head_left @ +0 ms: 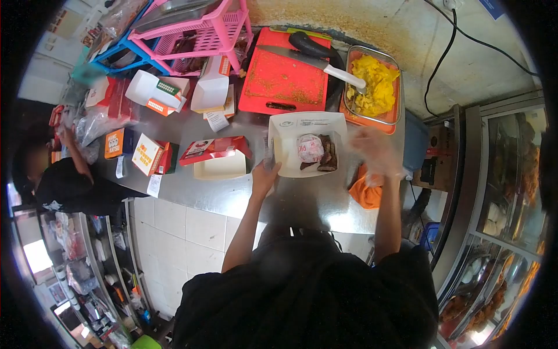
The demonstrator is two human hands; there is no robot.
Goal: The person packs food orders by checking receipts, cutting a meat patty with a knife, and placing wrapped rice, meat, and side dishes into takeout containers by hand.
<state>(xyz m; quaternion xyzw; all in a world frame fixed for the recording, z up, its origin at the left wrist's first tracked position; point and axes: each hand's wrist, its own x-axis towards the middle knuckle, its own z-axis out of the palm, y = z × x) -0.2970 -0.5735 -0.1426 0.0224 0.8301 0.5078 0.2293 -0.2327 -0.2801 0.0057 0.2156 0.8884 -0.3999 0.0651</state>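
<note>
My left hand (265,176) has its fingers wrapped on the left edge of a white open box (283,146). Inside the box lie a round paper-wrapped item (310,148) and dark brown pieces of food (329,153). My right hand (373,152), in a clear plastic glove, is blurred by motion to the right of the box, below a tray of yellow food (375,84). An orange cloth (365,188) lies beneath my right wrist. What the right fingers hold, if anything, cannot be made out.
A knife (302,59) lies across a red cutting board (283,81) behind the box. Left of my hands stand a red and white box (215,152) and several other cartons. Pink racks (200,41) stand at the back. Another person (64,174) is at the far left.
</note>
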